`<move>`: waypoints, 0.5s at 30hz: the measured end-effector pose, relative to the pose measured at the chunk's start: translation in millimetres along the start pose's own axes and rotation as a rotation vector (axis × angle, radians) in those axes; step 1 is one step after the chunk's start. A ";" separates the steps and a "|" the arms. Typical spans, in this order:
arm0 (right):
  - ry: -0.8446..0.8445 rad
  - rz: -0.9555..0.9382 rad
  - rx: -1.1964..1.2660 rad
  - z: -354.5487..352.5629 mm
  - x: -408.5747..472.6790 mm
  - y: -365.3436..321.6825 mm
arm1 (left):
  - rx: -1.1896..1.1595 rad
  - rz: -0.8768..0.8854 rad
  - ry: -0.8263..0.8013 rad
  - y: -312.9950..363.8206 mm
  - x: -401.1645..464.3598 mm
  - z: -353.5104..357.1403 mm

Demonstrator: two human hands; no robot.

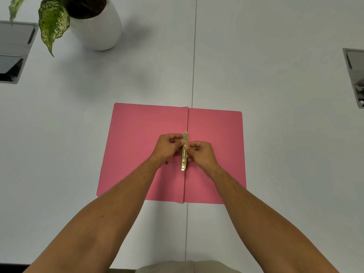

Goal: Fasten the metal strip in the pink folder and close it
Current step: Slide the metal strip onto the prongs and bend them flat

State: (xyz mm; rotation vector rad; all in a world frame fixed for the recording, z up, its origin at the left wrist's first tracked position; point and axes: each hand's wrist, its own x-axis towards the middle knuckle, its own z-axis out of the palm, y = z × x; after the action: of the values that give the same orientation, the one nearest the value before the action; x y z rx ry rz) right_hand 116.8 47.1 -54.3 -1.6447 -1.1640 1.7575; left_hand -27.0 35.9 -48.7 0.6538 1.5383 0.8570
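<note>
my forearms reach over the near edge of the folder point(137, 134), which lies open and flat on the table point(275, 154). my left hand point(167, 147) and right hand point(201, 152) pinch the metal strip point(184, 152) from either side, fingertips closed on it, along the folder's centre fold. beyond the folder, far left, stands a potted plant point(94, 22).

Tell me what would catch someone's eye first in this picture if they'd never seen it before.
The open pink folder lies flat in the middle of the white table. Over its spine, the left hand and right hand pinch a gold metal strip from either side. At the far left corner stands a white pot with a speckled green plant.
</note>
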 end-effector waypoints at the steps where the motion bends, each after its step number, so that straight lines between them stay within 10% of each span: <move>1: 0.001 0.005 -0.014 0.1 1.0 0.2 | 0.021 0.000 0.000 -0.6 1.2 -0.7; 15: 0.080 -0.011 -0.225 6.1 15.1 9.8 | 0.332 0.102 0.027 -7.5 11.9 -1.7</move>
State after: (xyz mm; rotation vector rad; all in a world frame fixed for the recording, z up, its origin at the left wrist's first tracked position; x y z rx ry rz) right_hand 110.4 52.4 -71.3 -1.8143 -1.3714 1.5859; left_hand -30.0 41.0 -61.6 0.9703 1.7003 0.6925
